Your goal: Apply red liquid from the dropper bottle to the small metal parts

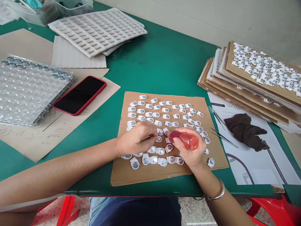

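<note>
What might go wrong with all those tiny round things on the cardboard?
The pointed metal tool in the left hand sits close to the small paper tags, so it might scratch or shift one. The red rubber bulb in the right hand might bump tags out of their rows.

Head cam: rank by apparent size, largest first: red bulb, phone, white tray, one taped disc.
1. White tray
2. Phone
3. Red bulb
4. Taped disc

The bulb is held up nearer the camera, so its true size against the phone is unsure.
</note>
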